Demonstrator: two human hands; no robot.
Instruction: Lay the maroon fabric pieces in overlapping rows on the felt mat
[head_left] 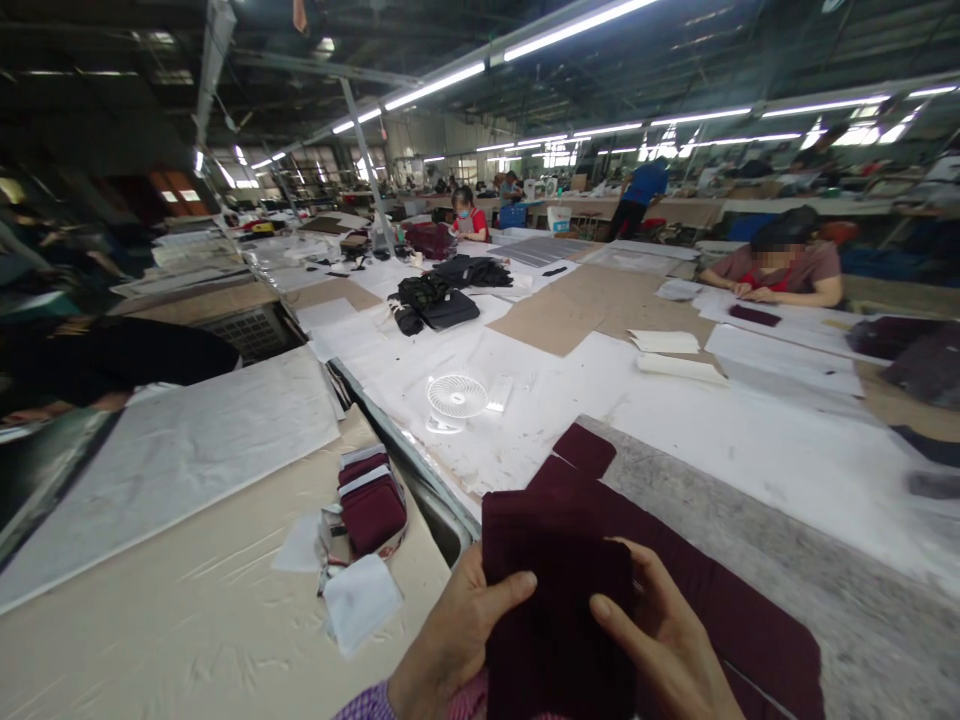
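Hands meet at the bottom edge of the view, both closed on one stack of maroon cloth. The left hand grips the stack's left side, thumb pressed across its front; the right hand grips the right side, thumb likewise on the front face and fingers hidden behind. The stack stands nearly upright between the two palms, raised off the table. Just beyond the grip, more maroon pieces lie flat, running off to the right, with a small patch at their far end. Left of the grip, across a metal gutter, sits a banded bundle of the same cloth among white slips. Further out from the grip stands a small white fan. Far right, a co-worker leans over the table.
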